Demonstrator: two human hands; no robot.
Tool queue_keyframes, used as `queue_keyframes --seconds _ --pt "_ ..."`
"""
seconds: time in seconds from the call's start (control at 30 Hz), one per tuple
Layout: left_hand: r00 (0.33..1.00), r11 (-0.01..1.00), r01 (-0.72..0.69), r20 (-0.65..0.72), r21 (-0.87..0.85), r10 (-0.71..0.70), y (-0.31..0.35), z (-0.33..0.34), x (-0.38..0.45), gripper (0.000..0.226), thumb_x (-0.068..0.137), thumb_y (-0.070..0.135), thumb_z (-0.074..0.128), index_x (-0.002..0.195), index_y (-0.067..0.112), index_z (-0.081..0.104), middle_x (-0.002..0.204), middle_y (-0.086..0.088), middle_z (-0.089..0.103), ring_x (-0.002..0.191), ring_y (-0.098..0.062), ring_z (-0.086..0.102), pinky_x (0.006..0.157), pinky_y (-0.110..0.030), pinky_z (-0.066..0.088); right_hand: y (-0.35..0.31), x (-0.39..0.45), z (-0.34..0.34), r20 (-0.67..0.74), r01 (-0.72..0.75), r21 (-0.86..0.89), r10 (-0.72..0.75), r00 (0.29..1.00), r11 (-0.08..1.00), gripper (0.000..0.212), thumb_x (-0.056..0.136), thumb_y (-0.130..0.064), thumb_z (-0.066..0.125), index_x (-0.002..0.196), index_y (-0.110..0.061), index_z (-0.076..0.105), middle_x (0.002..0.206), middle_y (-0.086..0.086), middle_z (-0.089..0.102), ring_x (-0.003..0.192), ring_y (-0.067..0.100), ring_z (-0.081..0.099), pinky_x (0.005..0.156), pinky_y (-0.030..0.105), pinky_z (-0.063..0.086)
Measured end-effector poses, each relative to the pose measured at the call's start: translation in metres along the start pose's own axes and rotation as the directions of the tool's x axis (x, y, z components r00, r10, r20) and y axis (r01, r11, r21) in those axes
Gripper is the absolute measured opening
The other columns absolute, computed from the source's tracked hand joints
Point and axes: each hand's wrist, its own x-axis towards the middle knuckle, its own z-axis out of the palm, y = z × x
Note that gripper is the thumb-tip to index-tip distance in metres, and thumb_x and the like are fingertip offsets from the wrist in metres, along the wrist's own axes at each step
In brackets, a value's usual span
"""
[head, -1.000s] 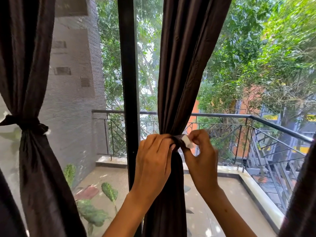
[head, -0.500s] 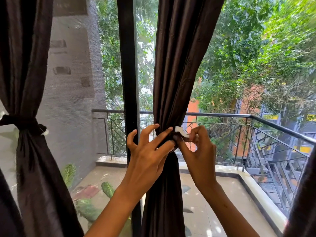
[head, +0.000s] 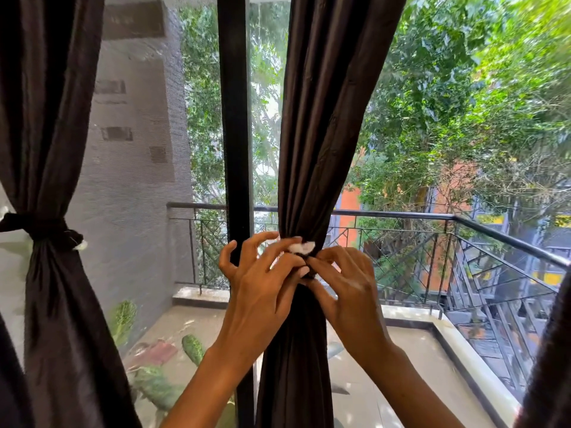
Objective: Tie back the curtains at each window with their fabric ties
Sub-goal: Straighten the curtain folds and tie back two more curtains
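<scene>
A dark brown curtain [head: 321, 134] hangs in the middle of the window, gathered at its waist. A dark fabric tie with a white end [head: 302, 247] wraps that waist. My left hand [head: 262, 279] has its fingers spread and its fingertips press on the tie from the left. My right hand [head: 343, 282] pinches the tie at the knot from the right. On the left, a second dark curtain [head: 52, 304] is bound by its own tie [head: 46, 228].
A black window post [head: 234, 118] stands just left of the middle curtain. Another dark curtain edge [head: 550, 366] shows at the far right. Beyond the glass lie a balcony with a metal railing [head: 401, 216], potted plants [head: 191, 349] and trees.
My left hand has opened from a curled grasp to spread fingers. Both hands have shifted slightly around the knot, and the white end now sticks up above them.
</scene>
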Motion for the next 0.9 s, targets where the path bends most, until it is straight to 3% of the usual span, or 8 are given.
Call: queue_keyframes --seconds 0.1,0.23,0.37,0.43,0.57,0.67,0.77,0.9 --pt "1.0 0.996 0.015 0.018 0.091 -0.016 -0.002 -0.002 0.0 0.005 0.086 0.025 0.063 0.089 0.026 0.067 0.125 0.003 0.055 0.124 -0.017 0.041 0.104 -0.032 0.01 -0.004 0.002 -0.007 0.02 0.017 -0.14 -0.015 1.0 0.99 0.021 0.088 -0.024 0.058 0.099 -0.014 0.072 0.095 0.004 0.063 0.093 0.021 0.053 0.088 0.03 0.034" --pt "1.0 0.987 0.018 -0.01 0.157 -0.016 -0.002 -0.002 0.0 0.005 0.086 0.028 0.063 0.088 0.024 0.065 0.121 0.004 0.049 0.118 -0.019 0.04 0.098 -0.032 0.014 -0.011 0.008 -0.02 0.125 0.033 -0.208 -0.007 0.992 0.978 0.018 0.082 -0.024 0.068 0.092 -0.01 0.072 0.094 0.007 0.063 0.089 0.027 0.059 0.086 0.03 0.035" --pt "0.998 0.997 -0.009 -0.061 0.077 0.014 0.003 -0.001 0.0 0.009 0.086 0.025 0.064 0.087 0.017 0.069 0.106 -0.001 0.06 0.103 -0.018 0.048 0.089 -0.028 0.024 -0.014 0.019 -0.038 0.257 0.011 -0.144 0.027 0.966 0.989 0.022 0.077 -0.024 0.076 0.08 -0.003 0.067 0.093 0.01 0.056 0.084 0.027 0.056 0.072 0.033 0.045" --pt "0.995 0.997 -0.077 -0.068 -0.013 0.076 0.006 0.001 -0.001 0.009 0.088 0.019 0.064 0.088 0.011 0.07 0.104 -0.002 0.064 0.1 -0.017 0.051 0.089 -0.025 0.031 -0.013 0.02 -0.044 0.32 -0.04 -0.049 0.053 0.946 0.998 0.02 0.08 -0.021 0.074 0.084 -0.002 0.068 0.097 0.009 0.054 0.086 0.026 0.056 0.069 0.032 0.048" --pt "0.961 0.961 -0.276 0.015 -0.015 0.277 0.009 0.006 -0.005 0.015 0.092 0.018 0.057 0.091 0.009 0.069 0.116 -0.001 0.067 0.108 -0.018 0.054 0.094 -0.029 0.035 -0.006 0.009 -0.049 0.355 -0.101 0.071 0.07 0.932 0.992 0.012 0.085 -0.007 0.067 0.097 -0.004 0.065 0.104 0.006 0.056 0.086 0.023 0.061 0.072 0.03 0.052" --pt "0.955 0.955 -0.288 0.1 0.074 0.281 0.005 0.01 -0.003 0.016 0.093 0.022 0.053 0.09 0.014 0.066 0.119 0.002 0.066 0.12 -0.02 0.048 0.094 -0.032 0.03 -0.002 0.005 -0.05 0.359 -0.142 0.097 0.099 0.928 0.985 0.02 0.09 -0.01 0.056 0.107 -0.001 0.063 0.108 0.006 0.059 0.091 0.025 0.062 0.08 0.028 0.052" --pt "0.955 0.953 -0.276 0.148 0.123 0.257 0.004 0.013 -0.002 0.017 0.094 0.024 0.048 0.093 0.016 0.064 0.121 0.004 0.064 0.127 -0.021 0.043 0.093 -0.035 0.028 0.001 0.009 -0.052 0.368 -0.058 0.036 0.041 0.929 0.998 0.013 0.089 -0.009 0.062 0.1 -0.003 0.063 0.108 0.003 0.055 0.085 0.022 0.063 0.076 0.01 0.045" --pt "0.972 0.973 -0.203 0.145 0.11 0.187 0.004 0.014 -0.005 0.011 0.095 0.026 0.044 0.1 0.022 0.053 0.122 0.008 0.062 0.128 -0.019 0.04 0.094 -0.036 0.024 0.006 0.01 -0.054 0.428 0.051 0.004 -0.047 0.903 0.999 0.016 0.086 -0.016 0.066 0.096 -0.004 0.066 0.117 0.01 0.052 0.089 0.024 0.062 0.079 0.028 0.053"
